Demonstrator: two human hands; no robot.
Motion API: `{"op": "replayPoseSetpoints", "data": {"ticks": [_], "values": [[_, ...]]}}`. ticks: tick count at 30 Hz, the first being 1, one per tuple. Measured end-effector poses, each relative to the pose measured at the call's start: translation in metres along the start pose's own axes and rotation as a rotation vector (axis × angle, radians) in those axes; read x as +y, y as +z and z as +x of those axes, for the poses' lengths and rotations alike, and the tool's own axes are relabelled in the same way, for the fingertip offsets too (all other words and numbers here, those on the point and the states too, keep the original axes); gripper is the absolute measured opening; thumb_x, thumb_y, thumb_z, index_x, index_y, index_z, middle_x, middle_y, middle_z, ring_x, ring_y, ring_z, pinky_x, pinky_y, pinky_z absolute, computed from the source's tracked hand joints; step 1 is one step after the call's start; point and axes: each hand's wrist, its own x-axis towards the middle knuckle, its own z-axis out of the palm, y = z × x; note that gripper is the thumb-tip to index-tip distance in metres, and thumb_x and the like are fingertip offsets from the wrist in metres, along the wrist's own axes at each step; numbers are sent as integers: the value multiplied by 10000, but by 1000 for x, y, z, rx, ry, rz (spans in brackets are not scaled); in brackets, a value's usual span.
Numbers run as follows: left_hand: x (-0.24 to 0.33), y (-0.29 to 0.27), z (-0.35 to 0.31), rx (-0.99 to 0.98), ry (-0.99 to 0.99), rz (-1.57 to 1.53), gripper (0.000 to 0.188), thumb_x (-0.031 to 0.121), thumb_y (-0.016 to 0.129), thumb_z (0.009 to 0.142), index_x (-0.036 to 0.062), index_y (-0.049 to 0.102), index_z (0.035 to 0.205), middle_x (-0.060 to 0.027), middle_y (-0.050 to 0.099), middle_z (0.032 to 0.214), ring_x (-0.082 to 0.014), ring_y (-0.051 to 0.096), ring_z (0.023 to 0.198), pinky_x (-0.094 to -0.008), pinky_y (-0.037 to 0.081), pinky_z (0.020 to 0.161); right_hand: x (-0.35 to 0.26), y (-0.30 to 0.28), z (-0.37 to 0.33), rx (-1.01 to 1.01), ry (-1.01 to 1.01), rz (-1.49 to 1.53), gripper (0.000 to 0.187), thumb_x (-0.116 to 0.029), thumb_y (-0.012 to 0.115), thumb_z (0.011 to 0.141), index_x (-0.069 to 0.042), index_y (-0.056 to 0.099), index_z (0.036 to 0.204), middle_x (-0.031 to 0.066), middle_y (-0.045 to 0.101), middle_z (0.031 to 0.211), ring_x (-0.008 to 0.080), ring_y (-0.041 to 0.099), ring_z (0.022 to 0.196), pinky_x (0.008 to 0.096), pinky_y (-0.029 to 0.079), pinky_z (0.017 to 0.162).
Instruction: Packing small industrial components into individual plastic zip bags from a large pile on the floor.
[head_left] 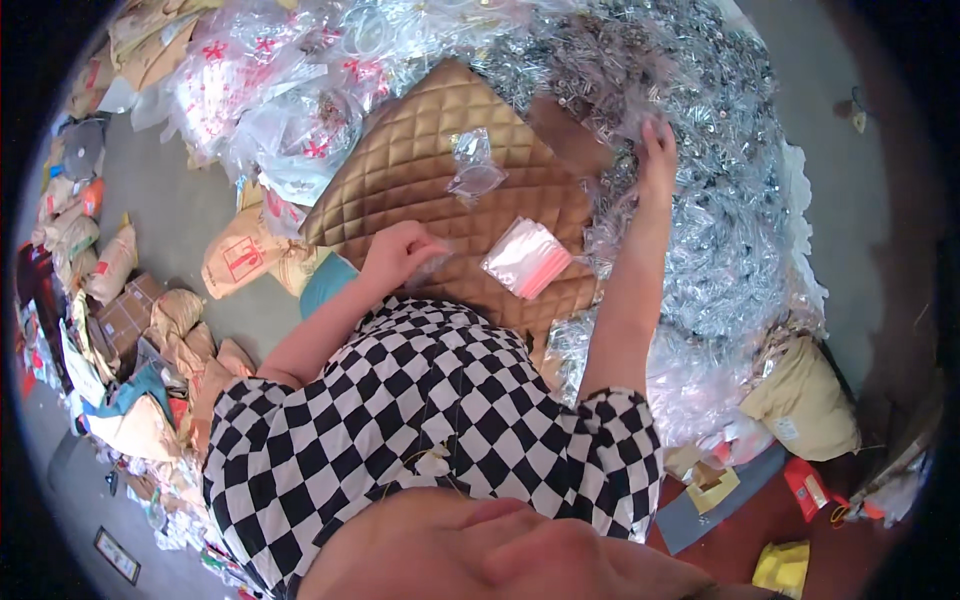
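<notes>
My left hand (402, 252) is closed in a pinch on a small clear plastic bag (433, 263), low over a quilted bronze-brown mat (400, 150). To its right lies a stack of flat clear zip bags (527, 258) with pink-red edges. A clear packet (476, 165) rests farther up the mat. My right arm reaches to the far right, where my right hand (657, 157) touches a big heap of small clear packets and silvery pieces (690, 230). Its fingers look slightly apart, and I make out nothing held in them.
Large clear plastic bags with red marks (270, 100) are piled at the far left. A brown paper sack (240, 250) stands left of the mat. More sacks and cartons (130, 310) line the left side. A tan sack (805, 400) sits at the lower right.
</notes>
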Motion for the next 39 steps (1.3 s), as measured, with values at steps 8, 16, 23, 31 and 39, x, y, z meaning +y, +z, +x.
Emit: {"op": "replayPoseSetpoints", "data": {"ticks": [8, 16, 23, 31, 39], "values": [[-16, -4, 41, 237, 434, 72, 241, 262, 738, 786, 47, 663, 863, -112, 572, 721, -276, 589, 648, -359, 474, 585, 11, 51, -112, -585, -39, -216, 364, -175, 701, 866, -98, 568, 1195, 44, 639, 1094, 108, 578, 950, 281, 482, 802], [-12, -39, 17, 527, 179, -35, 191, 175, 730, 815, 61, 636, 936, -77, 588, 769, -251, 588, 675, -327, 512, 670, 101, 120, -162, -373, 28, -838, 413, -180, 724, 807, -101, 574, 1184, 59, 666, 993, 192, 628, 919, 323, 494, 813], [-26, -78, -20, 705, 612, 608, 298, 72, 622, 841, 95, 620, 1139, -135, 606, 951, -346, 570, 943, -437, 417, 975, 95, 50, -223, -172, 637, 576, 327, -191, 625, 915, -65, 557, 1209, 69, 613, 1172, 211, 585, 1062, 408, 476, 882], [-5, -18, -2, -71, 188, 412, 438, 198, 487, 943, 273, 482, 1374, -172, 651, 1119, -366, 620, 1013, -457, 493, 840, 37, 10, -283, -144, 357, 616, 441, -229, 617, 903, -56, 498, 1291, 79, 613, 1169, 219, 611, 1024, 409, 507, 871], [31, 54, 8, -442, 829, 164, 270, 76, 651, 819, 187, 720, 1054, -122, 547, 1265, -322, 506, 1151, -374, 396, 1001, 18, -19, -322, -281, 220, 258, 338, -166, 663, 834, -15, 624, 1134, 53, 649, 1088, 167, 613, 978, 314, 482, 840]]}}
